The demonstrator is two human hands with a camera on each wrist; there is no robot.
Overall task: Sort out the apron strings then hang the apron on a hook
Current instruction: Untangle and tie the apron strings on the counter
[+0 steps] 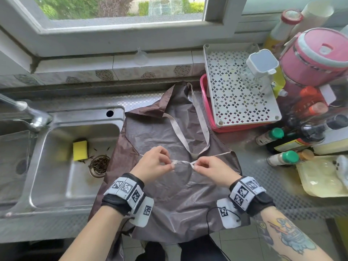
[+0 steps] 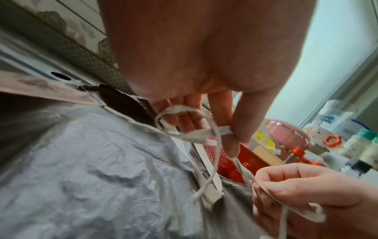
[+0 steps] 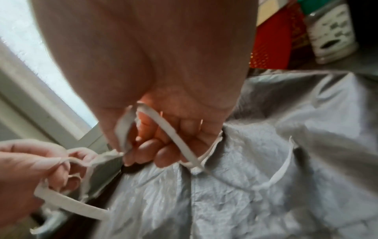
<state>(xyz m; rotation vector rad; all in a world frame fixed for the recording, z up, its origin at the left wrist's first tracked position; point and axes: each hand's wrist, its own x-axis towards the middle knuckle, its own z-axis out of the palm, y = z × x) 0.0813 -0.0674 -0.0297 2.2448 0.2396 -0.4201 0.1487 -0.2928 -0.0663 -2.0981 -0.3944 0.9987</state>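
Note:
A brown-grey apron lies flat on the steel counter, its lower edge hanging over the front. Its pale neck strap loops across the upper part. Thin white waist strings run from both sides and meet between my hands above the apron's middle. My left hand pinches one string between thumb and fingertips, with a loop round its fingers. My right hand pinches the other string, which loops through its curled fingers. A clear suction hook sticks to the tiles under the window.
A steel sink with a yellow sponge lies left of the apron, the tap beyond it. Right of the apron stands a pink basket under a white perforated tray, then several bottles and a pink pot.

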